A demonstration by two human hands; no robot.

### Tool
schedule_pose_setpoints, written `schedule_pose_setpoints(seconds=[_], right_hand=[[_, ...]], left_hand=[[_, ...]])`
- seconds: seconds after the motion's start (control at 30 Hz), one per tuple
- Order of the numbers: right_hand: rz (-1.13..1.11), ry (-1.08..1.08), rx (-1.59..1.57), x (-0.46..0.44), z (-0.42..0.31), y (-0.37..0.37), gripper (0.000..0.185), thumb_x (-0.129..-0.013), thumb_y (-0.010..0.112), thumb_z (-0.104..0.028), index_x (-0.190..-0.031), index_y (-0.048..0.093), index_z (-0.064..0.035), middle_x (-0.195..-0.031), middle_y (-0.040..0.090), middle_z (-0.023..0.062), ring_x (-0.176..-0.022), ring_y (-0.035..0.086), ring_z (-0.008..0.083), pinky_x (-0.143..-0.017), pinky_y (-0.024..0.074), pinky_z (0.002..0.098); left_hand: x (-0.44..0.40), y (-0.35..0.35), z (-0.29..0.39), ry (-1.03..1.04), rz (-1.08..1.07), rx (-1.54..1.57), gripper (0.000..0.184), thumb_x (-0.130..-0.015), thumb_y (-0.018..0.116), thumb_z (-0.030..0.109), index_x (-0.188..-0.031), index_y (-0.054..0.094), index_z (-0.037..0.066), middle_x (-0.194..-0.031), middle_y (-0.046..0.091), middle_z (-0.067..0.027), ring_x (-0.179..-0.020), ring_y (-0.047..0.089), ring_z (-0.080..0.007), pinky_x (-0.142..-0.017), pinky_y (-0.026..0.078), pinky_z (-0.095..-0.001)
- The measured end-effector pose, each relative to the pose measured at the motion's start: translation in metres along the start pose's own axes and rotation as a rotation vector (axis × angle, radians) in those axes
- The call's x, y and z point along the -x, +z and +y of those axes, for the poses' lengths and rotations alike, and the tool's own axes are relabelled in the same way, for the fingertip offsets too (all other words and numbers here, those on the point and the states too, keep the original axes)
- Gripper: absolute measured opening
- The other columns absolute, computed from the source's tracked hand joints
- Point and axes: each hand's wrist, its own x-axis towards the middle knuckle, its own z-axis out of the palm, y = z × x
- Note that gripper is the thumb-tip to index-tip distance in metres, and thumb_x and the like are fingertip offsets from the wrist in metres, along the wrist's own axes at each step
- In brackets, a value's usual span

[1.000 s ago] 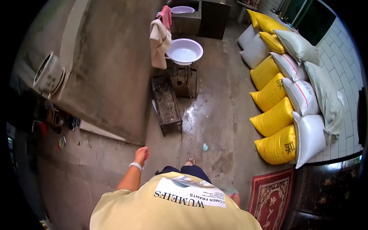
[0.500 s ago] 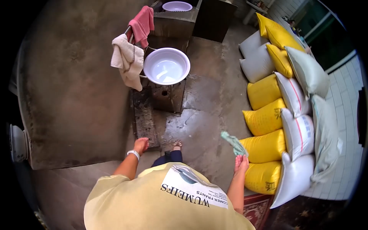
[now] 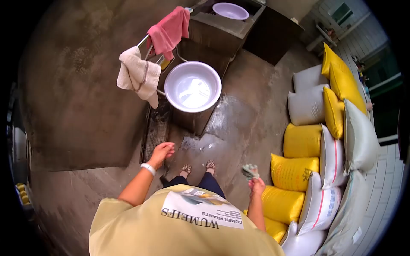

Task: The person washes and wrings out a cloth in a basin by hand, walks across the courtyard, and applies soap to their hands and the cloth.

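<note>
Your right hand (image 3: 256, 185) is in the lower right of the frame, its fingers pinched on a bunched green cloth (image 3: 250, 171). The cloth sticks up beyond your fingertips, well above the floor (image 3: 252, 115) and just left of the yellow sacks (image 3: 294, 166) in the picture; whether it is a rag or a glove, you cannot tell at this size.

Your left hand (image 3: 163, 152) is left of centre, held out in front of you with the fingers half curled; you cannot tell from this angle whether they close on anything. A white band (image 3: 148, 168) circles that wrist. In the picture, your left hand overlaps the lower end of a dark grate (image 3: 156, 132).

Above your hands, near the centre top, stands a pale purple basin (image 3: 177, 81) with light glaring on its bottom. Just left of it hang a white towel (image 3: 137, 74) and, higher up, a pink towel (image 3: 170, 32). A second purple basin (image 3: 231, 11) sits at the top edge.

Your sandalled feet (image 3: 186, 169) show below the wet patch of floor at the centre. On the right, white sacks (image 3: 321, 205) lean against the yellow ones.
</note>
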Motion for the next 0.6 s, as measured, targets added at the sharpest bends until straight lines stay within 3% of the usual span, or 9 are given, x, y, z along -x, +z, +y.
schedule_pose_setpoints(seconds=[0.1,0.17,0.23,0.3,0.4,0.47,0.5,0.6], right_hand=[[-0.184,-0.110,0.242,-0.041,-0.012,0.038,0.026,-0.070,0.061,-0.003,-0.095,0.057,0.0013,-0.069,0.059,0.0059,-0.053,0.056,0.0131,-0.046,0.0464,0.0224],[-0.356,-0.335,0.452,-0.045,-0.037,0.065,0.027,-0.068,0.063,-0.005,-0.094,0.059,0.0023,-0.069,0.059,0.0049,-0.055,0.055,0.0115,-0.049,0.0451,0.0219],[-0.423,-0.725,0.573,-0.042,-0.064,0.093,0.024,-0.067,0.064,-0.006,-0.090,0.060,0.0019,-0.071,0.058,0.0057,-0.059,0.055,0.0109,-0.053,0.0442,0.0212],[-0.499,-0.899,0.633,0.000,-0.126,0.123,0.024,-0.064,0.067,-0.008,-0.087,0.062,-0.0002,-0.070,0.057,0.0069,-0.061,0.055,0.0126,-0.057,0.0449,0.0226],[-0.691,-0.982,0.557,0.034,-0.186,0.156,0.025,-0.064,0.066,-0.006,-0.089,0.061,-0.0008,-0.071,0.055,0.0081,-0.061,0.056,0.0150,-0.058,0.0452,0.0236],[-0.813,-1.175,0.456,0.051,-0.221,0.175,0.026,-0.064,0.065,-0.004,-0.090,0.061,-0.0010,-0.078,0.055,0.0095,-0.063,0.056,0.0160,-0.060,0.0455,0.0239],[-0.825,-1.170,0.470,0.055,-0.236,0.183,0.026,-0.064,0.065,-0.004,-0.090,0.061,-0.0010,-0.078,0.055,0.0095,-0.063,0.056,0.0160,-0.060,0.0455,0.0239],[-0.895,-1.280,0.427,0.054,-0.270,0.204,0.030,-0.065,0.062,0.000,-0.095,0.059,-0.0016,-0.089,0.052,0.0116,-0.071,0.055,0.0180,-0.064,0.0456,0.0240]], left_hand=[[0.014,0.004,0.001,-0.005,0.126,0.116,0.021,-0.084,0.049,0.017,-0.102,0.054,0.009,-0.087,0.058,-0.0017,-0.076,0.057,-0.0111,-0.063,0.047,-0.0212],[0.024,0.018,0.009,0.003,0.147,0.196,0.021,-0.084,0.049,0.017,-0.103,0.053,0.009,-0.087,0.058,-0.0021,-0.076,0.057,-0.0119,-0.064,0.047,-0.0217],[0.021,0.040,0.019,0.021,0.141,0.211,0.023,-0.084,0.049,0.018,-0.105,0.052,0.009,-0.090,0.058,-0.0032,-0.079,0.057,-0.0132,-0.066,0.047,-0.0229],[0.013,0.067,0.031,0.035,0.142,0.238,0.025,-0.084,0.050,0.019,-0.106,0.051,0.009,-0.092,0.057,-0.0042,-0.081,0.057,-0.0146,-0.068,0.047,-0.0241],[-0.010,0.112,0.055,0.001,0.031,0.393,0.031,-0.083,0.051,0.023,-0.112,0.049,0.011,-0.101,0.054,-0.0064,-0.091,0.053,-0.0179,-0.077,0.044,-0.0293],[-0.033,0.136,0.069,-0.053,-0.019,0.421,0.034,-0.083,0.051,0.025,-0.115,0.047,0.014,-0.109,0.051,-0.0065,-0.097,0.050,-0.0183,-0.080,0.042,-0.0320],[-0.047,0.146,0.074,-0.069,-0.048,0.428,0.040,-0.082,0.051,0.030,-0.118,0.044,0.015,-0.117,0.046,-0.0070,-0.106,0.044,-0.0196,-0.087,0.036,-0.0332],[-0.094,0.177,0.097,-0.095,-0.084,0.515,0.039,-0.084,0.044,0.033,-0.118,0.043,0.014,-0.120,0.043,-0.0081,-0.110,0.041,-0.0200,-0.089,0.034,-0.0346]])
